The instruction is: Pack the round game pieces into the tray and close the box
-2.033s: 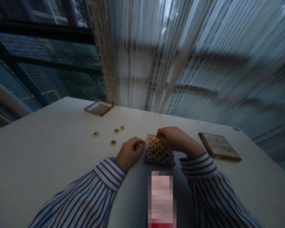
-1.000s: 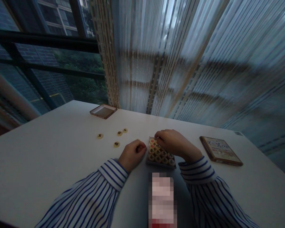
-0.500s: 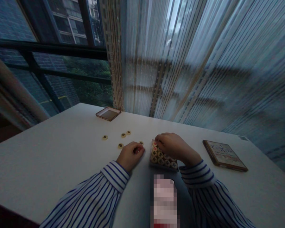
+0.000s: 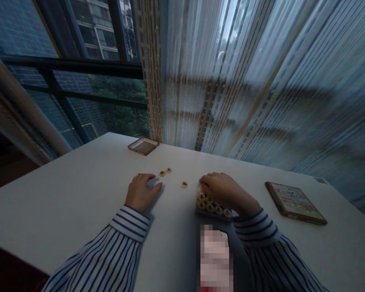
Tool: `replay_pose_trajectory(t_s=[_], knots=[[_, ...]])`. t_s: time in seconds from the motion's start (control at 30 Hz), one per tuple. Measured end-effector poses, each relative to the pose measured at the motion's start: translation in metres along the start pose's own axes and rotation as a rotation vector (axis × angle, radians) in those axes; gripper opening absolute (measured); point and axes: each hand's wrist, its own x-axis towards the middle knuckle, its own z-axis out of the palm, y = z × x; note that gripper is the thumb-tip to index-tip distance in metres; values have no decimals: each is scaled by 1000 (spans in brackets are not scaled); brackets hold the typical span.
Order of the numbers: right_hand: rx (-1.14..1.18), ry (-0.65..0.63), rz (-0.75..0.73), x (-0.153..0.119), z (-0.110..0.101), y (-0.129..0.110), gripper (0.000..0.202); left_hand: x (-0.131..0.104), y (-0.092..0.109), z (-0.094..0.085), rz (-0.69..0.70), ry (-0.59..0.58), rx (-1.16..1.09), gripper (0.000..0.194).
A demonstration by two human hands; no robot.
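Round game pieces (image 4: 210,207): character-marked, laid face up in rows inside an open box (image 4: 214,216), set close, apparently so the walls keep them in order. Loose on the bench (image 4: 79,194): a single piece (image 4: 184,184), just left of the box; a neighbouring pair (image 4: 162,173), farther left; another, mostly hidden behind the left hand. Left hand (image 4: 139,192): well left of the box, grip spread wide, nothing seen in it; the pair lies just past its fingertips, on the box side. Right hand (image 4: 223,188): over the box's far part, fingers curled down, seemingly steadying the rows; whether this grip has hold of a piece, I cannot tell. Shallow tray (image 4: 143,147): beyond the box and left, probably out of the way. Illustrated case (image 4: 295,202): right of the box.
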Motion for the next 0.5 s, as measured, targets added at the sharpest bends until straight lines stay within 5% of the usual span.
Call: replay_pose_trajectory(t_s=[0.2, 0.5], knots=[[-9, 10, -36, 1, 4, -4, 30, -4, -2, 4, -6, -166, 142, 47], [-13, 16, -45, 2, 5, -7, 28, -2, -4, 7, 50, -181, 103, 33]])
